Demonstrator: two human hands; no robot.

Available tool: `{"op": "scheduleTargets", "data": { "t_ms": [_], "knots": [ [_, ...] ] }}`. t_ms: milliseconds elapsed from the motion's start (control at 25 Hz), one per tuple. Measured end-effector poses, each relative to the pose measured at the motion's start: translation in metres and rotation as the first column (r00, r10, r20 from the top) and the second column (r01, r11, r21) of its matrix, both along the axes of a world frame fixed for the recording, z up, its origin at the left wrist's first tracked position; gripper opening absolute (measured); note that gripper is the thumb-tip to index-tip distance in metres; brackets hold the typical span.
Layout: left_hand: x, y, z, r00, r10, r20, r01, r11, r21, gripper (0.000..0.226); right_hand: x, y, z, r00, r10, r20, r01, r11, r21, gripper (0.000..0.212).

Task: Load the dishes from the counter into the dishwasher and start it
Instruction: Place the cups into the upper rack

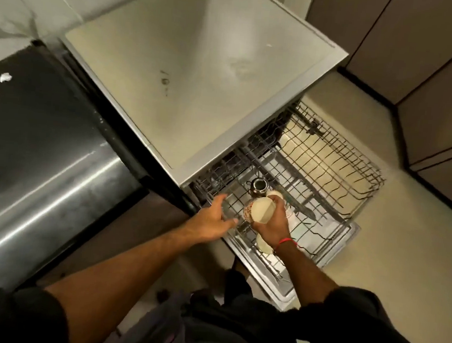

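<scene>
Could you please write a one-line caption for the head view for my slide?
Right hand lowers a cream mug into the pulled-out dishwasher rack while the open left hand reaches alongside.

Both forearms are bare up to short dark sleeves [365, 320] near the elbows. A thin red thread bracelet [285, 241] circles the wrist just behind the right hand [269, 224]. The left hand [215, 217] wears nothing. Dark clothing [205, 333] covers the torso.
</scene>
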State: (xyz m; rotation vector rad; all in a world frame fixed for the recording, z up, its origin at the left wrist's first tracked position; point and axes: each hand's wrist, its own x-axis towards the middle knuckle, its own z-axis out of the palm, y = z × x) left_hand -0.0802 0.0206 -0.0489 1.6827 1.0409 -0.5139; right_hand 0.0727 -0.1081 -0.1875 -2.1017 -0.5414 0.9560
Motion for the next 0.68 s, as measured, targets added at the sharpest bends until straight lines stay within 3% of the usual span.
{"op": "scheduleTargets", "data": {
  "t_ms": [200, 680],
  "knots": [
    [0.017, 0.005, -0.014, 0.999, 0.033, -0.012, -0.032, 0.998, 0.057, 0.086, 0.007, 0.02, -0.036, 0.985, 0.153, 0.075, -0.138, 0.974, -0.178, 0.095],
    [-0.024, 0.011, -0.019, 0.981, 0.19, -0.04, -0.182, 0.971, 0.152, 0.08, -0.003, 0.032, -0.059, 0.855, 0.506, 0.117, -0.452, 0.836, -0.312, 0.089]
  ]
}}
